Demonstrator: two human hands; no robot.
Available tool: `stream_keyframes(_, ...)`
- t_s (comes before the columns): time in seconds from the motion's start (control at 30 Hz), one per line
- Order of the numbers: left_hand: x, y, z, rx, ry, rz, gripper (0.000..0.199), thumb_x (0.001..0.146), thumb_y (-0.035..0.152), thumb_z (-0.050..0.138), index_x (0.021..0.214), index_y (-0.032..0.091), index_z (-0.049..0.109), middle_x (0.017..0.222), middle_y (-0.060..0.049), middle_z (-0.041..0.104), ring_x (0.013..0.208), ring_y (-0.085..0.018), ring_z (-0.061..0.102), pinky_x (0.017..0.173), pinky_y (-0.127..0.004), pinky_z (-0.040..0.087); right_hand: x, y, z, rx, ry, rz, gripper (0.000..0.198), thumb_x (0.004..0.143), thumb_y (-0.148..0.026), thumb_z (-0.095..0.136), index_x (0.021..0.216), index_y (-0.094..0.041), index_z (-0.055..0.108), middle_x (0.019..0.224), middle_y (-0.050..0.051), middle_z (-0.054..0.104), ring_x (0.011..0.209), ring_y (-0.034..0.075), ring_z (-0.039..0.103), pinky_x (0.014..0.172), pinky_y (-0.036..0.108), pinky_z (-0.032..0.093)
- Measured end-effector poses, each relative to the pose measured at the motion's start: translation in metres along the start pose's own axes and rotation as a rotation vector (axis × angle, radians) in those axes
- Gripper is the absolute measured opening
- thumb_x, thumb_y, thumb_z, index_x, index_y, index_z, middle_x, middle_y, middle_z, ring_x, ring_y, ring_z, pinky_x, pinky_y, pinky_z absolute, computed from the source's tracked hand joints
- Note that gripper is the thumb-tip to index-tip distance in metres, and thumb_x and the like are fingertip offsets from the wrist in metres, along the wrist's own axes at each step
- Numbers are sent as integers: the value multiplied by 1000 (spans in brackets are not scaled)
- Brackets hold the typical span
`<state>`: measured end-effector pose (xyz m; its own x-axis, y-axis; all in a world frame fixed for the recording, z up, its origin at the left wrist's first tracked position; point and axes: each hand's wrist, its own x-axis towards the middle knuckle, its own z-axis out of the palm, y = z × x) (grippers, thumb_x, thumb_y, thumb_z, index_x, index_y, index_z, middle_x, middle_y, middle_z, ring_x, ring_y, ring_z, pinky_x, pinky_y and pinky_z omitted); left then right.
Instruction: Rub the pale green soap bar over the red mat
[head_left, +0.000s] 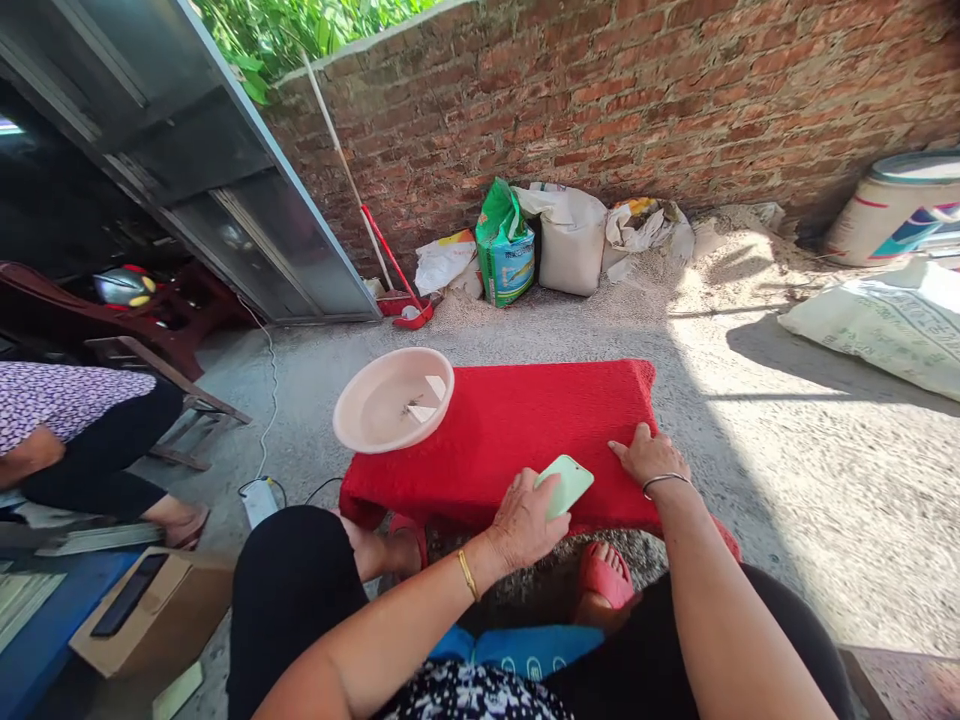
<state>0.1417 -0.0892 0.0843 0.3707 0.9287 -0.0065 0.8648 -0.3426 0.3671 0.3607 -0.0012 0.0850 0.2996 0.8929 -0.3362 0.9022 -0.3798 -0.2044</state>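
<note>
We grip a pale green block [571, 487] at the red-draped table [517, 410].
Our hands are apart: the left hand [529, 520] is clamped on the block, right of the middle of the table's near edge, while the right hand [654, 462] lies on the drape at the right edge; we cannot tell whether its fingers pinch the fabric. A pale pink basin [367, 412] stands at the left end, reaching the far edge.

The red cloth [536, 420] is showing a matt, nubby surface; the basin [367, 405] and pale green piece [571, 486] are presenting smooth plastic; the brick wall [570, 110] is appearing rough; the metal door [202, 130] is gleaming.
</note>
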Motion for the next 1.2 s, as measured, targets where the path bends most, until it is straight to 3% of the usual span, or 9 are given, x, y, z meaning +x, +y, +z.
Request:
stream_keyframes(0.17, -33, -72, -33, 112, 213, -286, 49, 84, 34, 53, 129, 16, 47, 103, -10, 48, 100, -23, 48, 91, -38, 43, -3, -2, -1, -10, 12, 3, 54, 95, -57, 42, 123, -11, 45, 115, 22, 49, 108, 38, 52, 87, 44, 45)
stream_keyframes(0.3, -44, -105, -43, 245, 218, -478, 50, 85, 35, 51, 130, 11, 46, 98, -11, 48, 97, -26, 49, 88, -42, 44, -4, -3, -4, 3, 2, 13, 53, 95, -56, 43, 123, -12, 45, 116, 22, 49, 108, 38, 53, 86, 45, 46)
stream_keyframes(0.4, -39, -80, -24, 233, 203, -413, 53, 85, 35, 52, 132, 13, 43, 103, -12, 47, 98, -26, 48, 88, -42, 43, -4, -3, -4, 6, 4, 12, 53, 95, -56, 42, 124, -11, 45, 116, 22, 49, 109, 38, 52, 87, 44, 45)
stream_keyframes(0.53, -28, -21, 5, 91, 102, -130, 56, 81, 34, 57, 133, 18, 43, 107, -11, 47, 100, -25, 46, 90, -40, 43, -1, -1, 0, -16, 11, 6, 54, 95, -57, 41, 125, -12, 44, 115, 22, 48, 109, 37, 52, 87, 44, 45)
stream_keyframes(0.63, -32, -9, 6, -18, 42, -8, 55, 80, 36, 59, 131, 21, 45, 106, -9, 48, 98, -22, 48, 89, -38, 45, 0, 1, 2, -23, 11, -3, 54, 96, -57, 39, 124, -11, 43, 114, 22, 49, 108, 37, 53, 86, 44, 45)
stream_keyframes(0.87, -75, -113, -40, 175, 268, -386, 47, 86, 35, 50, 129, 16, 47, 98, -9, 50, 98, -24, 50, 88, -40, 44, -3, -1, -1, -12, 6, 2, 56, 95, -58, 40, 126, -11, 43, 114, 22, 48, 109, 38, 52, 86, 45, 44)
stream_keyframes(0.93, -81, -129, -43, 239, 285, -478, 48, 86, 37, 50, 130, 16, 47, 97, -9, 50, 97, -25, 51, 87, -41, 45, -2, -1, -2, -7, 5, 6, 56, 94, -58, 41, 126, -11, 43, 115, 22, 48, 109, 38, 52, 87, 45, 44)
stream_keyframes(1.03, -76, -110, -28, 215, 280, -467, 50, 85, 35, 52, 132, 16, 44, 100, -10, 49, 99, -25, 50, 88, -41, 44, -1, -1, -1, 2, 11, 9, 56, 94, -58, 41, 126, -11, 44, 116, 22, 48, 108, 38, 52, 87, 45, 44)
stream_keyframes(1.2, -55, -25, 9, -30, 119, -131, 59, 78, 32, 60, 133, 19, 43, 109, -10, 47, 102, -24, 46, 91, -40, 44, 1, 1, 3, 0, 12, 9, 56, 94, -58, 41, 125, -12, 45, 115, 22, 49, 108, 39, 52, 87, 45, 45)
